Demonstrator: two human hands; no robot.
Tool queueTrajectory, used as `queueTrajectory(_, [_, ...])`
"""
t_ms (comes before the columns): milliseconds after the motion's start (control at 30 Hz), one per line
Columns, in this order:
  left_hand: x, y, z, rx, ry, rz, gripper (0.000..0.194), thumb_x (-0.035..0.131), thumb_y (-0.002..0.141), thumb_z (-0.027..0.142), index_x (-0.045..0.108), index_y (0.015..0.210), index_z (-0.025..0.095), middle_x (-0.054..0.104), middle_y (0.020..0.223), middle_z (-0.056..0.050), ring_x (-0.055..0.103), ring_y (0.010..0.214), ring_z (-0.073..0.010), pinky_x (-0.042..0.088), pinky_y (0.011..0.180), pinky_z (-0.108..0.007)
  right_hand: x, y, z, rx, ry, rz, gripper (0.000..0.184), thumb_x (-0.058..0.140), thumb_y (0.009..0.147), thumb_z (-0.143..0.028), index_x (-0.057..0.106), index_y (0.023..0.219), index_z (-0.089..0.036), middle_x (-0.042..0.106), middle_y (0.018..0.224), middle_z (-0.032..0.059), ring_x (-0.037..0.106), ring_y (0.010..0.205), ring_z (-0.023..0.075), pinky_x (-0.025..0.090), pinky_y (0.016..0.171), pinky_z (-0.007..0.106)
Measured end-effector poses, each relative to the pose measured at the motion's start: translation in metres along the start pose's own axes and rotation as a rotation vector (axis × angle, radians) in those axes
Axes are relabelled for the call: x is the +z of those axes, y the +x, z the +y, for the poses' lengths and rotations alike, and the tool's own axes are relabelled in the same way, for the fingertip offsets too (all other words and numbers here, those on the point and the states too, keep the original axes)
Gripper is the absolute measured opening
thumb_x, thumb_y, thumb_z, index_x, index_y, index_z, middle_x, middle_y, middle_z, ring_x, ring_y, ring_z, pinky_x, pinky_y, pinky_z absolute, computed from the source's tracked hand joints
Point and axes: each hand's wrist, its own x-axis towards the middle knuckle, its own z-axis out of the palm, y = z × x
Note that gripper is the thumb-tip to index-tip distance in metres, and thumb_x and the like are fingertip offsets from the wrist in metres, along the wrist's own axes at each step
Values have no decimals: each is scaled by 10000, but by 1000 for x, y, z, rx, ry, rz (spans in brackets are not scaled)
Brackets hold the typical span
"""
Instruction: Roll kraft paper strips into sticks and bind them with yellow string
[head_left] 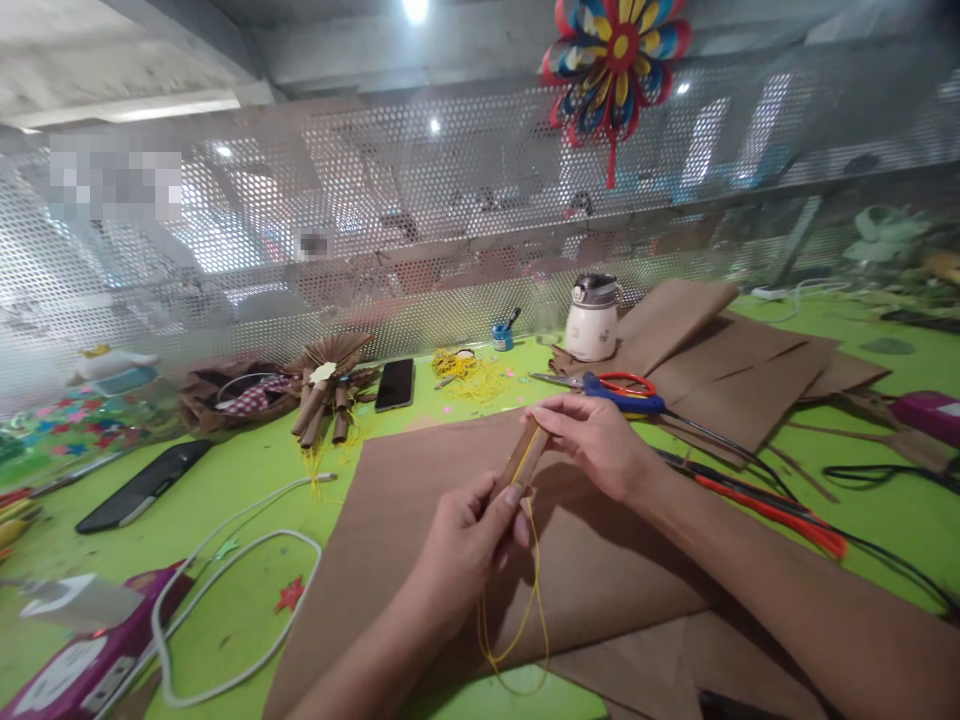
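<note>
Between my two hands is a narrow folded strip of brown paper point(517, 462), tilted with its far end up to the right. A yellow string point(537, 590) runs along the strip, and its loops hang below. My left hand point(480, 525) grips the near end, thumb on top. At the far end, the fingers of my right hand point(589, 440) pinch the strip and the string. Beneath both hands lies a large sheet of brown paper point(405, 520). Beyond my right hand are blue-and-red scissors point(619, 392).
Folded brown paper point(750, 370) lies at the right, beside a white bottle point(591, 325). At the back are yellow strings point(465, 370), a phone point(395, 384) and rolled paper pieces point(322, 410). A white cable point(247, 540) loops near a purple power strip point(90, 650) at left.
</note>
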Motion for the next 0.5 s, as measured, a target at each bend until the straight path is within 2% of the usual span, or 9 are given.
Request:
queueTrajectory(233, [1,1,2,23,111,80,337,501,850,380,510,613,141,443,512,28,353,442,-61,270,444,-190,0,-2,-3,48,-18,-81,245,651,759,-373,720,865,-163,671,806,44,604,737,146,510,698,303])
queueTrajectory(500, [1,-1,5,-109,66,-53,399,450,855,480,554,692,131,502,480,11,300,367,-53,195,385,-197,1,0,-1,-23,-100,44,151,685,729,-295,719,806,-170,693,781,26,603,640,128,529,602,279])
